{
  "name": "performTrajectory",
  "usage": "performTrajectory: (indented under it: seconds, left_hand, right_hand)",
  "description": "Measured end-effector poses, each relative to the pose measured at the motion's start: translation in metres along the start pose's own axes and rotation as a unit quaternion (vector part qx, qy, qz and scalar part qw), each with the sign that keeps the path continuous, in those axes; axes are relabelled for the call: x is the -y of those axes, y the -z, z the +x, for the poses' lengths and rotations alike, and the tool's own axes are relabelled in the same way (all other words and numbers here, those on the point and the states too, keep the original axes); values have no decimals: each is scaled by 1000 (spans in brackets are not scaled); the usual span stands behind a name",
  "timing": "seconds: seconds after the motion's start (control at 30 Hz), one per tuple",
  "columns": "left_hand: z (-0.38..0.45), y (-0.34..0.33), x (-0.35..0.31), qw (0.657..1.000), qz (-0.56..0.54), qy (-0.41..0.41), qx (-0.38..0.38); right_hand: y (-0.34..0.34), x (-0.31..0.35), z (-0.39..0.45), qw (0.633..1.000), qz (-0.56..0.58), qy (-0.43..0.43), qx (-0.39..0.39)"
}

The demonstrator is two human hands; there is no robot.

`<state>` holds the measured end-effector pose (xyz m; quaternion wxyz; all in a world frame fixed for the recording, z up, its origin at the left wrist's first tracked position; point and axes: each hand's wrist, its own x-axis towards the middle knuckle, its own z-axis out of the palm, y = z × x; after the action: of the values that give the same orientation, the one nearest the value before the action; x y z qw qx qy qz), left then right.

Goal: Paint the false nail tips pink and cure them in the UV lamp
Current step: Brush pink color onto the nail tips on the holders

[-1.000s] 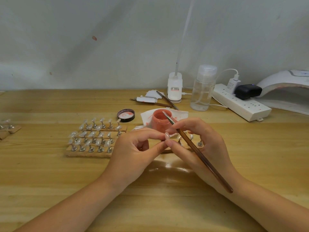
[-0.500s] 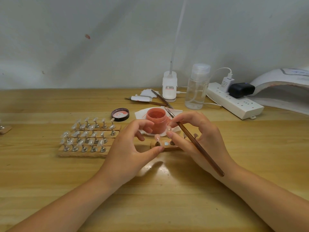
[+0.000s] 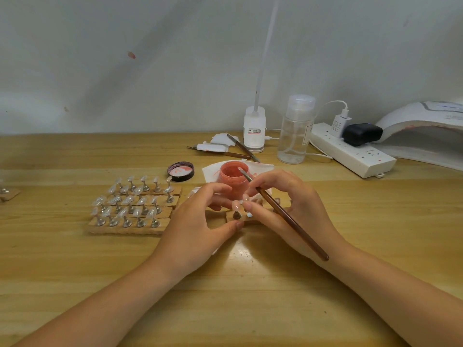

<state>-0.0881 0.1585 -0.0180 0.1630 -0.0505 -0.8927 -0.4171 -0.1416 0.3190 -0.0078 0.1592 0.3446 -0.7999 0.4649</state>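
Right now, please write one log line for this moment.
right hand: holds brush | left hand: steadies small nail stand | paint jar: open

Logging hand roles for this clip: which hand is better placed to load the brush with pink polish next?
Right hand: it already grips the brush, bristles near the open jar. Left hand steadies the strip.

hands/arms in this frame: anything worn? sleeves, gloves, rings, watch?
Nothing worn that shows. The left hand and right hand are bare, no gloves, and no rings are visible on the fingers in view. Both forearms are bare down to the frame's bottom edge, no sleeves, no watch or bracelet at either wrist. Fingernails look short and unpainted where visible.
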Motion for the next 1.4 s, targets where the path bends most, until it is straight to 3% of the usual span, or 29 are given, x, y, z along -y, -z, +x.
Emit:
performTrajectory:
  seconds: [0.73, 0.97, 1.4]
  left_hand:
    - [1, 0, 5, 1000, -2, -8, 1]
    - [1, 1, 2, 1000, -17, -15, 1]
    - [0, 2, 0, 999, -34, -10, 1]
  right_hand:
    - [2, -10, -1, 997, -74, 14, 27]
    - [10, -9, -5, 991, -112, 73, 10]
    - [17, -14, -5, 987, -124, 100, 16]
